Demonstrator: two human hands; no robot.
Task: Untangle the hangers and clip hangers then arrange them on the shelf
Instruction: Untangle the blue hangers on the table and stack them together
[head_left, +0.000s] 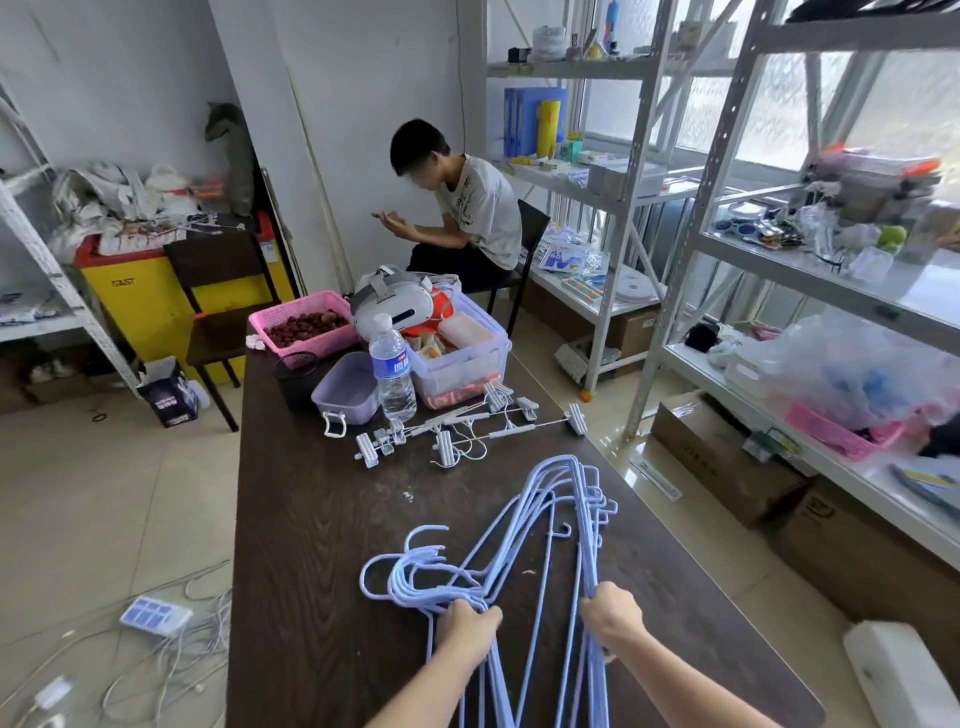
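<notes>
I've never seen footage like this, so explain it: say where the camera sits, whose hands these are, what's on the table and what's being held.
There is one picture, taken by a camera on a person's head, looking down at their own bare hands. The left hand and right hand both grip a bundle of light-blue wire hangers resting on the dark wooden table. Farther along lie white clip hangers, a water bottle, a clear storage bin, a pink basket and a white headset.

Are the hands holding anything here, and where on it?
Both grip the bundle of blue hangers: the left hand just below the hooks, the right hand around the gathered wires of one side.
</notes>
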